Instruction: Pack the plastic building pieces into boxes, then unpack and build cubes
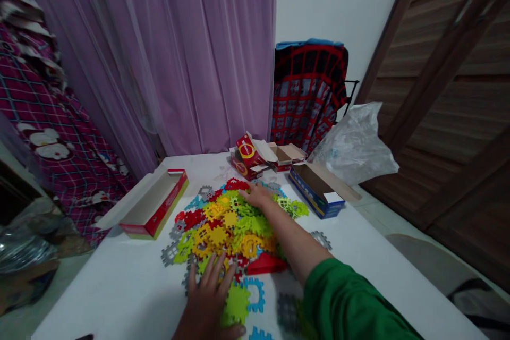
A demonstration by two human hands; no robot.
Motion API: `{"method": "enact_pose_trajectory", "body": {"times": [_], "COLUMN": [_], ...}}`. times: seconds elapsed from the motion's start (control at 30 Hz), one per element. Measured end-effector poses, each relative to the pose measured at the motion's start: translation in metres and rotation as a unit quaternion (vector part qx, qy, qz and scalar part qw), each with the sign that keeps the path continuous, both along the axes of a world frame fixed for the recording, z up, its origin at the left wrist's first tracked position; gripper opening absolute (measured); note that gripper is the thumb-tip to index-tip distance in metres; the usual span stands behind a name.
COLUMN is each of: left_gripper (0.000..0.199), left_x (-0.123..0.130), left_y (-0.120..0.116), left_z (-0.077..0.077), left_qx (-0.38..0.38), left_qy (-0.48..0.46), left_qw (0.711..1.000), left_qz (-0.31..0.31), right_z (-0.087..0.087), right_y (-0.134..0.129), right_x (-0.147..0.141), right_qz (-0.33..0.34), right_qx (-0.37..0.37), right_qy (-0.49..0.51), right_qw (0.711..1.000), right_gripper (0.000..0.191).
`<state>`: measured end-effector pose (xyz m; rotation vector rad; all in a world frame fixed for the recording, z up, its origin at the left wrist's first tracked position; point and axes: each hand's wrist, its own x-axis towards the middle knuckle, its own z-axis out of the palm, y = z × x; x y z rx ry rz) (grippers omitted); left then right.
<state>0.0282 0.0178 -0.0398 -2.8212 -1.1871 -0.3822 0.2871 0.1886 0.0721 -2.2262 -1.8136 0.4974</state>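
A heaped pile of plastic interlocking tiles [218, 236] with notched edges, in yellow, green, red, grey and blue, lies mid-table. My left hand [209, 297] is at the near edge of the pile, fingers spread, beside a lime-green square tile [238, 304]. My right hand [257, 195] reaches over to the far side of the pile, thumb and fingers apart on top of the tiles; some of its fingertips are hard to see. A blue frame-shaped tile [261, 295] lies flat near the left hand. To its upper right is a long red piece [266, 264].
An open red-and-yellow box [175, 196] stands at left, an open blue box [314, 196] at right. More red boxes [249, 155] sit at the back edge of the white table [107, 281]. A clear plastic bag [354, 143] is behind the blue box.
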Motion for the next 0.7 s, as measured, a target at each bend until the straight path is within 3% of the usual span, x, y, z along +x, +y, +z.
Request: {"method": "enact_pose_trajectory", "body": {"times": [0.13,0.3,0.37,0.47,0.6,0.7], "left_gripper": [0.104,0.095,0.081,0.065,0.07,0.068], "left_x": [-0.004,-0.02,-0.03,-0.04,-0.03,-0.013], "left_y": [0.025,0.036,0.053,0.098,0.165,0.19], "left_z": [0.007,0.011,0.021,0.045,0.073,0.077], "left_qx": [0.021,0.074,0.084,0.045,-0.097,-0.147], "left_qy": [-0.021,-0.046,-0.064,-0.09,-0.031,-0.011], "left_qw": [1.0,0.995,0.992,0.984,0.965,0.956], "left_qz": [0.002,0.046,0.076,0.146,0.242,0.252], "right_z": [0.008,0.01,0.013,0.018,0.01,-0.011], "right_y": [0.016,-0.015,-0.037,-0.077,-0.139,-0.17], "right_x": [-0.038,-0.06,-0.05,-0.021,0.011,0.015], "right_qz": [0.102,0.239,0.281,0.328,0.277,0.273], "right_qx": [-0.065,-0.042,-0.036,-0.041,0.048,0.066], "right_qy": [-0.03,-0.064,-0.067,-0.053,-0.008,0.026], "right_qw": [0.992,0.968,0.957,0.942,0.96,0.959], "right_gripper": [0.074,0.068,0.062,0.052,0.072,0.082]}}
